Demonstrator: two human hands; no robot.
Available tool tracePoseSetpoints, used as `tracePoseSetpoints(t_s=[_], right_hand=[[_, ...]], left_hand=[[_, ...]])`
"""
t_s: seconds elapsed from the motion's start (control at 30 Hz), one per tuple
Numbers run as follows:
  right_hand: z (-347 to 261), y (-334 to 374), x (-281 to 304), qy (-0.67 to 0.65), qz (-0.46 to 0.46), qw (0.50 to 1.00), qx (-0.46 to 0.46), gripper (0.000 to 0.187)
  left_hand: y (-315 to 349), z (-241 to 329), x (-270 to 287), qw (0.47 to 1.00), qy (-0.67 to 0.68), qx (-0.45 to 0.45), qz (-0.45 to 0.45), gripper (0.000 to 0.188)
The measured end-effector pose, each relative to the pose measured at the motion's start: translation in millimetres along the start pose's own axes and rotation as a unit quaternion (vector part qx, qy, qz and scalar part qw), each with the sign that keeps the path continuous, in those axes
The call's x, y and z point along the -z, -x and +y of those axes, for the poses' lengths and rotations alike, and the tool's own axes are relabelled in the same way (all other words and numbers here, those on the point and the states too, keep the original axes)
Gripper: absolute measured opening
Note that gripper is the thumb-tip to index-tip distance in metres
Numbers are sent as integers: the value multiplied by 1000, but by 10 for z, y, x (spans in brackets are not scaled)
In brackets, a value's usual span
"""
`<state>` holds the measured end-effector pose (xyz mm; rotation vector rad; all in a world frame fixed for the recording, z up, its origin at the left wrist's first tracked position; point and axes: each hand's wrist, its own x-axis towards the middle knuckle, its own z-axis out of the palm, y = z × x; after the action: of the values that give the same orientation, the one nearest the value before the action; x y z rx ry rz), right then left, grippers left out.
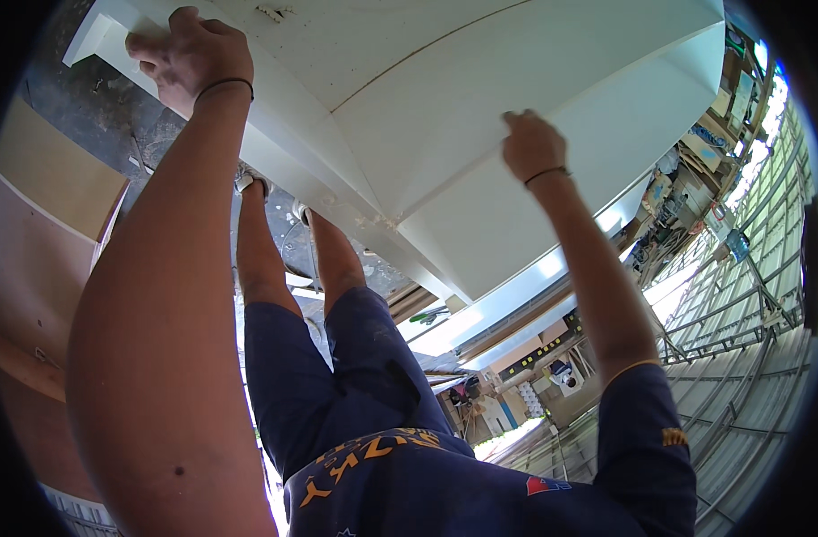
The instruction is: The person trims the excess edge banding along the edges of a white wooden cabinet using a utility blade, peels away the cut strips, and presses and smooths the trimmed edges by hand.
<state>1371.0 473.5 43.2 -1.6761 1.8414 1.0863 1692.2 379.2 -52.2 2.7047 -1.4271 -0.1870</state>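
Note:
A large white cabinet-like piece [462, 116] with inner panels and a raised rim fills the upper middle. My left hand [199, 58] is at its upper left edge, the fingers bent over the white rim. Over the inner white panels is my right hand [534, 148], its fingers curled together near a seam between two panels. A small dark bit shows at those fingertips, but whatever is in them is too small to name. Whether the right fingers touch the panel is hard to see. Each wrist wears a thin dark band.
Brown wooden panels [60, 179] stand at the left, close to my left arm. My legs and shoes are beside the white rim on a stained grey floor [96, 98]. Shelves with piled items [677, 192] run along the right. A person [565, 376] is visible far behind.

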Motion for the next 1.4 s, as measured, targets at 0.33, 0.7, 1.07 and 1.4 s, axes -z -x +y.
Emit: tracePoseSetpoints(t_s=[0.33, 0.7, 1.07, 1.4], right_hand=[[-1138, 841, -635, -169, -78, 982, 26, 22], [-752, 761, -1007, 16, 123, 992, 18, 29], [-254, 491, -543, -36, 244, 969, 8, 26], [-676, 808, -761, -282, 188, 940, -46, 31]], left_hand=[[7, -47, -50, 1000, 13, -11, 2, 26], [144, 147, 130, 997, 48, -27, 50, 20], [-147, -139, 6, 988, 142, -21, -57, 23], [97, 50, 124, 996, 82, -29, 24, 25]])
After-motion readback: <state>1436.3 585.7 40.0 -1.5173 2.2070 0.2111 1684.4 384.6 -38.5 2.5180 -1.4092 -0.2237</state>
